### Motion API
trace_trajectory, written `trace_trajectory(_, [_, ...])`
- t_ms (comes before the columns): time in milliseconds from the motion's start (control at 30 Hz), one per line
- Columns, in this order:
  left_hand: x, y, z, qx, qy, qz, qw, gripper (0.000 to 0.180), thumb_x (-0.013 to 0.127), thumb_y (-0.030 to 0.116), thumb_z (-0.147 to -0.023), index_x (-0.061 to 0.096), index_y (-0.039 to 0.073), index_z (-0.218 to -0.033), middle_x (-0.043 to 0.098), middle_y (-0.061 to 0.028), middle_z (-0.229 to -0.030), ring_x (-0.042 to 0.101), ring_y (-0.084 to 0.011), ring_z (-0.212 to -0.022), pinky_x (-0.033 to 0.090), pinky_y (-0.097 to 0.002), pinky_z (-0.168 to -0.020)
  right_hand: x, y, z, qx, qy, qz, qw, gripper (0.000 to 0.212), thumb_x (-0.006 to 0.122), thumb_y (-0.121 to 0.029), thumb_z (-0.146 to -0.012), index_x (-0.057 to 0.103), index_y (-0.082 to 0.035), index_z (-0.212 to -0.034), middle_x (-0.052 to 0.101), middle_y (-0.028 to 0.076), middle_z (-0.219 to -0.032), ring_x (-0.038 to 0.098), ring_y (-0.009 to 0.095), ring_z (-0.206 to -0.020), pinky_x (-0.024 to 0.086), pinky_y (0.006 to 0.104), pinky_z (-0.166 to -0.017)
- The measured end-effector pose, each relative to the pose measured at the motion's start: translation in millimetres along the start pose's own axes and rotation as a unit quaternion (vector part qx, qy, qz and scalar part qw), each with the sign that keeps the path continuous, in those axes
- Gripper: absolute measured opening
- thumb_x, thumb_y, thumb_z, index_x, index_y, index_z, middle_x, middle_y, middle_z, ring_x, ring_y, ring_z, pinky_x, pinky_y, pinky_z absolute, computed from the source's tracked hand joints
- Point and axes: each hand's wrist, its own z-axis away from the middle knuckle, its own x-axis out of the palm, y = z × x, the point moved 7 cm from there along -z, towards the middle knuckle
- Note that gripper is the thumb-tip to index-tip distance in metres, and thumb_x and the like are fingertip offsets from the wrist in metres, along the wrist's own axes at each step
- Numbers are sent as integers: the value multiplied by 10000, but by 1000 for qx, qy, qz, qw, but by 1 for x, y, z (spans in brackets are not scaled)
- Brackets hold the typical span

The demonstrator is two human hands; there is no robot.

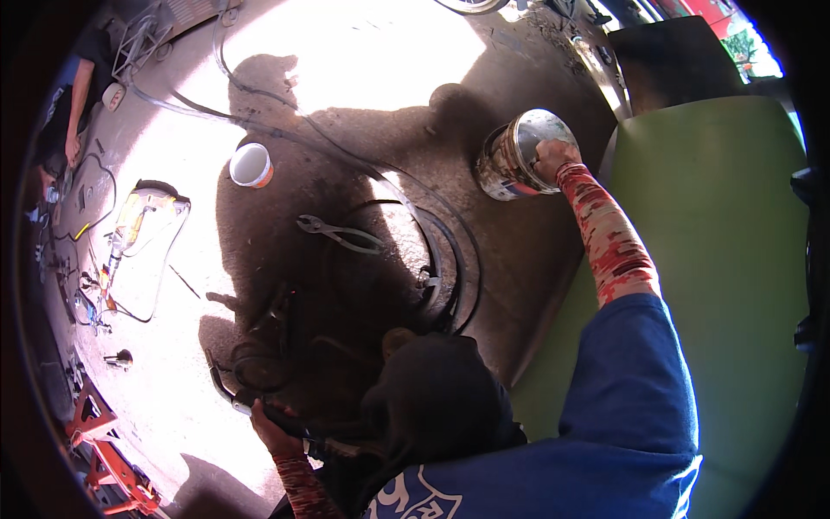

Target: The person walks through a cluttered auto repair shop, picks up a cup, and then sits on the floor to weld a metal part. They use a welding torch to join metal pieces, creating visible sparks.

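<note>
My right arm, in a patterned red sleeve, reaches forward to a paint-smeared bucket (501,173) on the floor. My right hand (555,161) is closed at the near side of its round, pale, shiny top; whether it grips the rim or something inside is hard to see. Low on the left, my left hand (272,429) is wrapped round the dark handle of a welding torch (226,391), whose bent neck points away to the upper left. Between the hands lie pliers (339,233) with pale handles, beside a coil of black hose (445,251).
A small white tub (251,164) stands left of the pliers. Farther left are a yellow power tool (130,223) and red metal stands (108,454). Another person's arm (78,108) shows at the far left. A large green panel (713,259) fills the right side.
</note>
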Motion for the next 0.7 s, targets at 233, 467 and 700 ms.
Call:
trace_trajectory(233, [-20, -7, -9, 9, 36, -10, 999, 257, 595, 368, -976, 547, 123, -915, 574, -34, -765, 575, -194, -628, 520, -334, -555, 3, -3, -6, 13, -2, 12, 1000, 280, 630, -270, -875, 735, -96, -1068, 727, 185, -1090, 697, 339, -1064, 550, 446, -952])
trace_trajectory(467, [-5, -6, -7, -8, -5, 12, 1000, 260, 599, 392, -965, 585, 132, -958, 584, -17, -782, 590, -181, -648, 537, -323, -576, 13, -2, -9, -6, -9, 29, 1000, 292, 623, -274, -871, 732, -68, -1048, 722, 197, -1095, 696, 347, -1065, 550, 462, -944])
trace_trajectory(700, [-18, -7, -6, 20, 49, 0, 999, 259, 588, 355, -977, 619, 98, -987, 631, -42, -823, 625, -193, -673, 554, -332, -569, 27, 6, -19, -12, 29, 5, 1000, 245, 602, -268, -887, 736, -100, -1005, 720, 198, -1053, 689, 388, -1021, 535, 502, -898])
